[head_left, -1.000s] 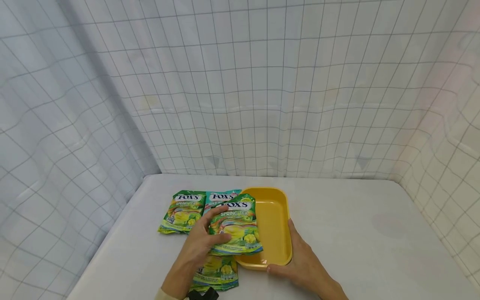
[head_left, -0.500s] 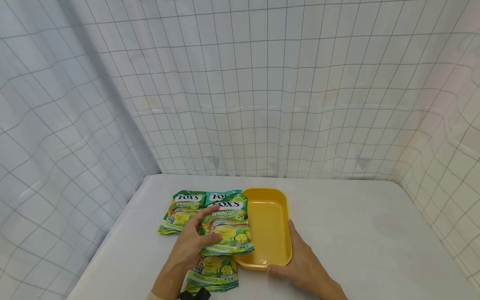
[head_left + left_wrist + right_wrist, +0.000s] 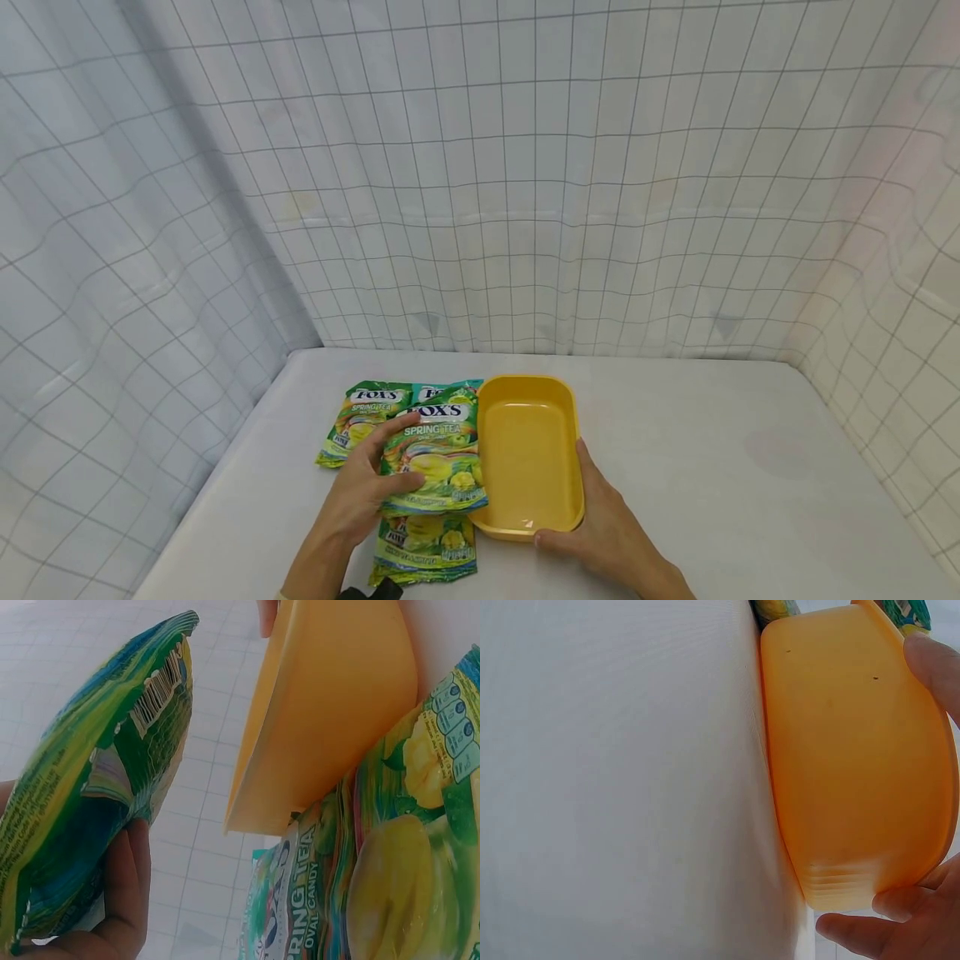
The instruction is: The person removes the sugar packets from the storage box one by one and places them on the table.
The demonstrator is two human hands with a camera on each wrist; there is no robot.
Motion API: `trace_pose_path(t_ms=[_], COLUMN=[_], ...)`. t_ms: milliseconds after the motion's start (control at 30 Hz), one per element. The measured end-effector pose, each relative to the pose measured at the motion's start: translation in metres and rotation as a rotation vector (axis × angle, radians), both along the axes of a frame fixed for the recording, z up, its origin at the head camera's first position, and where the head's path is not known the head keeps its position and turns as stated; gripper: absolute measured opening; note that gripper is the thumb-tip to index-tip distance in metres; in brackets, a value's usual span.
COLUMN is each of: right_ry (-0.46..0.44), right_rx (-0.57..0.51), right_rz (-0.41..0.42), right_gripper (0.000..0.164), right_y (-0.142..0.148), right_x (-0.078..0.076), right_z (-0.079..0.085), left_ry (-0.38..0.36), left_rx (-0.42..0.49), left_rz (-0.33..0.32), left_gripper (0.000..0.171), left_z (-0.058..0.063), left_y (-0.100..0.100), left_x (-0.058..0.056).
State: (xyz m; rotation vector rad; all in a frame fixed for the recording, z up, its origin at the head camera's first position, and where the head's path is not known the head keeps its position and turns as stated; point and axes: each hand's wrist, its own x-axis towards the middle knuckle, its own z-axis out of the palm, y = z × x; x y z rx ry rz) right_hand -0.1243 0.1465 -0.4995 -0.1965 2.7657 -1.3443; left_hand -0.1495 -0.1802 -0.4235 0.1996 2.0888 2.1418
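My left hand point(image 3: 360, 487) pinches a green bag of Fox's Spring Tea candy point(image 3: 442, 454), thumb on its front and a finger near its printed name. The left wrist view shows the bag's back with a barcode, raised apart from other candy bags point(image 3: 397, 847). Fingers point(image 3: 127, 892) support it from behind. To its right stands a yellow plastic tray point(image 3: 528, 458) with nothing lying inside. My right hand point(image 3: 603, 533) grips the tray's near right corner, thumb at the front rim and fingers along the right side.
A green Spring Tea bag point(image 3: 360, 429) lies at the back left, beside a mostly hidden teal Fox's bag point(image 3: 426, 392). Nearer me is another green candy bag point(image 3: 423, 554). White gridded cloth walls point(image 3: 525, 208) enclose the white table point(image 3: 690, 467) at the back and sides.
My left hand has moved left with the candy bag, from over the tray to beside it, uncovering more of the tray's inside. My right hand and the tray stay put.
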Motion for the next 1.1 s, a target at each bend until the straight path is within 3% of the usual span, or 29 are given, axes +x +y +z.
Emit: trace_pose_path(t_ms=[467, 733, 1100], right_ry=[0.006, -0.007, -0.010], right_rx=[0.001, 0.000, 0.000], right_rz=[0.016, 0.008, 0.010], right_gripper=[0.145, 0.145, 0.145], right_y=[0.000, -0.001, 0.000], right_x=[-0.001, 0.000, 0.001], right_z=[0.000, 0.000, 0.002], left_ry=[-0.058, -0.113, -0.161], left_rx=[-0.062, 0.017, 0.016], left_rz=[0.092, 0.105, 0.126], left_gripper=[0.078, 0.081, 0.082], left_z=[-0.008, -0.011, -0.008], left_y=[-0.030, -0.042, -0.056], left_x=[0.009, 0.014, 0.018])
